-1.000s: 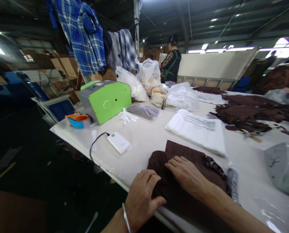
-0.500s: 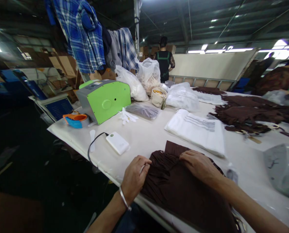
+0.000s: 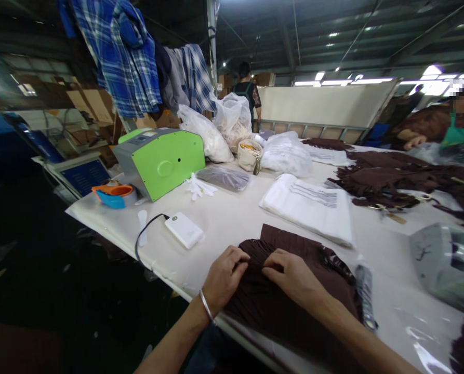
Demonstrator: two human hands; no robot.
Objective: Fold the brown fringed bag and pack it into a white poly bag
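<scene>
A dark brown fringed bag lies at the near edge of the table, its thin strands bunched under my fingers. My left hand, with a silver bangle at the wrist, pinches the strands at the bag's left upper side. Close beside it, my right hand has thumb and fingertips closed on the same strands. A flat brown flap sticks out beyond the hands. Part of the bag is hidden under my right forearm.
Beyond the bag lies a stack of white printed plastic bags. A white power bank with a cable is to the left, before a green machine. More brown fringed bags lie right, near a grey tape dispenser. Two co-workers stand farther off.
My right hand has moved left across the bag, closer to my left hand, and its fingers have drawn together on the strands. The view has shifted slightly; the co-worker at right shows more.
</scene>
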